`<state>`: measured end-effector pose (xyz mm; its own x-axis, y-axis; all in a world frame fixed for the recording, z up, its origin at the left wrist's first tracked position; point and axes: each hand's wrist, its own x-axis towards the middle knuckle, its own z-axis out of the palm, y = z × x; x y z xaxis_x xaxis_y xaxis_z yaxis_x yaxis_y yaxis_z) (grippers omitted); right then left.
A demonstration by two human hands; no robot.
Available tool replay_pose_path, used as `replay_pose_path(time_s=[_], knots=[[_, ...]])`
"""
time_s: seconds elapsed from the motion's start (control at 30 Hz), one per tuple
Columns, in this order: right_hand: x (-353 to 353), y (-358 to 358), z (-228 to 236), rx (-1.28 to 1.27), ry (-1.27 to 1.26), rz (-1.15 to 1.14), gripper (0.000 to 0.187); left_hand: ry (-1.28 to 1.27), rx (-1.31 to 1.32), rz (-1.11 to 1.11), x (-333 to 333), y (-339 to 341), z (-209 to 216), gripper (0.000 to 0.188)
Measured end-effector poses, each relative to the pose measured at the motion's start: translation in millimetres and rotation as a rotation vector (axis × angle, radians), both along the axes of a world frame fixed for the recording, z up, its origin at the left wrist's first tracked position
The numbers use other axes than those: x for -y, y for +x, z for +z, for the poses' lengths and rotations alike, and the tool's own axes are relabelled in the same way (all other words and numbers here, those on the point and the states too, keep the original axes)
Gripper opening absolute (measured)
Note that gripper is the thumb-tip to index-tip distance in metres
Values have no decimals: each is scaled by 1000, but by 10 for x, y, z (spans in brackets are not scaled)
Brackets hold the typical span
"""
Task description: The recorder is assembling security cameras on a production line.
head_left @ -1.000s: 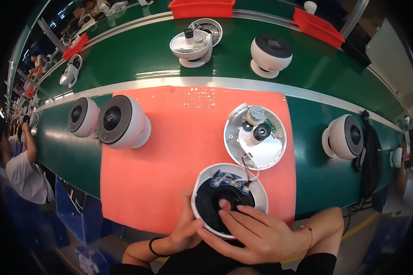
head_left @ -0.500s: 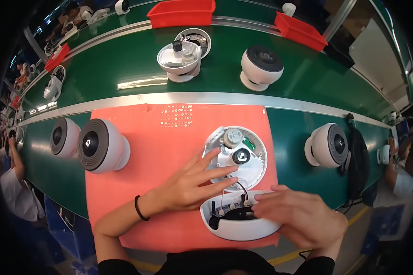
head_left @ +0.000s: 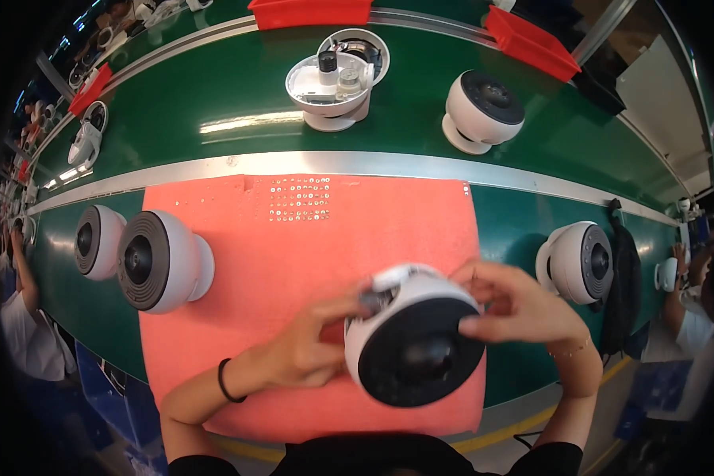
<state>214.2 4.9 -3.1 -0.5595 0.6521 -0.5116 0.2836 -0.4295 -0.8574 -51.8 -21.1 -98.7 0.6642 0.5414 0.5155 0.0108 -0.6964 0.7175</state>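
Observation:
Over the orange mat [head_left: 262, 262] I hold a white ball-shaped camera [head_left: 420, 349] in both hands, tilted so its black round front faces me. My left hand [head_left: 313, 341] grips its left side, fingers closed at the edge beside a grey part. My right hand [head_left: 520, 301] pinches the upper right rim, thumb on the black front and fingers behind. The white housing shows above the black front, with a lighter piece at its top left. Its inside and the wiring are hidden from me, and motion blurs it slightly.
Small screws [head_left: 300, 198] stand in rows on the mat's far part. Finished-looking ball cameras [head_left: 155, 258] sit left, another camera [head_left: 579, 262] right beside a black bag [head_left: 623, 278]. On the green conveyor [head_left: 238, 87] stand an opened camera [head_left: 329, 87], a closed camera [head_left: 484, 111] and red bins [head_left: 531, 44].
The two opened halves that lay apart, joined by wires, are now together, and the black front is turned toward me. Both hands have closed on the camera. The conveyor cameras appear shifted right.

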Motion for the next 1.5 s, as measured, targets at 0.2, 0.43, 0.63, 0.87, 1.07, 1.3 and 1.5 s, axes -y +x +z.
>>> replay_pose_path(time_s=[0.2,0.43,0.63,0.87,1.07,1.3,1.5], knots=[[256,-38,-84,114,121,47,40,-284,-73,-47,168,-163,138,11],[268,-22,-219,28,-92,-137,39,-563,-158,290,395,-176,409,34],[355,-49,-289,18,160,-92,38,-362,-251,412,349,14,528,46],[307,-26,-349,262,616,63,30,-349,-537,408,265,65,620,45],[265,9,-447,397,915,110,35,-279,-646,381,140,113,676,45],[285,-88,-228,732,1269,206,38,-238,-669,369,124,102,644,45],[444,-263,-250,233,1398,224,28,-222,-658,362,137,102,669,45]])
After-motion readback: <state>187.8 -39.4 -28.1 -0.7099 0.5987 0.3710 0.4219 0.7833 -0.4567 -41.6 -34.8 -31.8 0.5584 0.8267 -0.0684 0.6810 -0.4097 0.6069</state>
